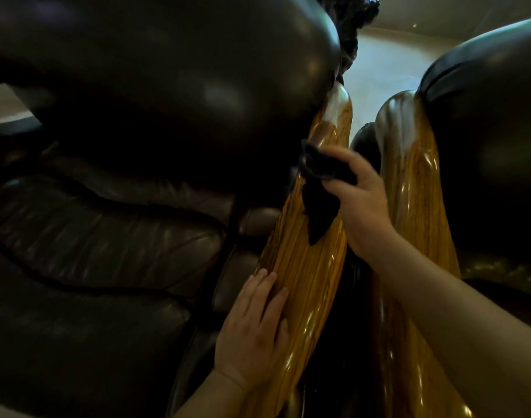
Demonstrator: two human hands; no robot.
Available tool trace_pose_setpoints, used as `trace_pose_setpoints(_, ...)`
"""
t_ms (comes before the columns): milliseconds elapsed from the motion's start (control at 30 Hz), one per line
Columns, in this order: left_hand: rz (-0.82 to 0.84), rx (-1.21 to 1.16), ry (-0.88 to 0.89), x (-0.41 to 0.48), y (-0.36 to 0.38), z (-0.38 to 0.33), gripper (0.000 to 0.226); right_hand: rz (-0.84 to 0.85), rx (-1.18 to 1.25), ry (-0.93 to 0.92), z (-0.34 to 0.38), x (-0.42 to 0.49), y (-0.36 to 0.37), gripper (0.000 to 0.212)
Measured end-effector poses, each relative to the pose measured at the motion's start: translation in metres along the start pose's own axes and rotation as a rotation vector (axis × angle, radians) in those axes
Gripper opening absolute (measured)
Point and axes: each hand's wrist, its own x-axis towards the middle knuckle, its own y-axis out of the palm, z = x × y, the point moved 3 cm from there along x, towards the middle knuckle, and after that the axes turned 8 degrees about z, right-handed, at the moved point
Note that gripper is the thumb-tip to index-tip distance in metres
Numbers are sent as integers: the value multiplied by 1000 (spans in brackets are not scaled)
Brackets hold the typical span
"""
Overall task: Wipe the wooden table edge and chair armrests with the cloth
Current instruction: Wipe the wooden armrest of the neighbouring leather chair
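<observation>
A glossy, grained wooden armrest (306,267) runs up the middle of the view, beside a dark leather chair (107,236). My right hand (360,200) grips a dark cloth (318,188) and presses it on the armrest's upper part; a corner of the cloth hangs down over the wood. My left hand (255,327) lies flat with fingers spread on the lower left side of the same armrest, holding nothing. A second wooden armrest (405,164) stands just to the right, belonging to another dark leather chair (484,131).
The left chair's rounded leather back (167,70) bulges close above the armrest. A narrow dark gap (357,297) separates the two armrests. Pale floor (387,55) shows at the top between the chairs.
</observation>
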Motion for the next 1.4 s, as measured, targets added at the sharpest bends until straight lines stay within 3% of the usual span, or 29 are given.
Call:
trace_pose_setpoints(100,-5,8,26,1,2,1,42,114,-512,81,-24,-30,2,41)
trace_pose_setpoints(200,-9,25,41,0,6,4,40,244,-1018,-144,-40,-59,22,39)
trace_pose_setpoints(300,1,20,38,1,7,4,40,415,-1245,-296,-51,-68,33,38)
trace_pose_setpoints(367,-1,14,35,2,6,4,42,362,-1325,-275,-49,-37,24,39)
trace_pose_setpoints(533,13,25,36,0,6,4,43,167,-1326,-96,-41,8,26,39)
trace_pose_setpoints(700,21,36,17,1,8,5,42,571,-1239,-325,-54,-72,42,30)
trace_pose_setpoints(733,20,34,21,1,7,5,42,580,-1221,-362,-54,-62,36,27)
trace_pose_setpoints(800,20,30,29,1,7,5,42,441,-1235,-365,-48,-19,23,25)
trace_pose_setpoints(900,35,25,5,-1,5,4,45,167,-1232,-161,-43,46,4,34)
trace_pose_setpoints(1033,53,52,4,0,4,3,46,62,-1205,-30,-45,69,11,37)
trace_pose_setpoints(1133,40,40,17,-1,4,2,44,110,-1200,-124,-43,19,28,34)
trace_pose_setpoints(1233,39,30,11,0,1,2,43,440,-1243,-346,-48,-28,32,35)
trace_pose_setpoints(1267,35,36,13,1,2,2,44,474,-1241,-368,-49,-17,25,36)
trace_pose_setpoints(1400,36,58,15,-2,4,3,45,215,-1234,-94,-48,75,11,45)
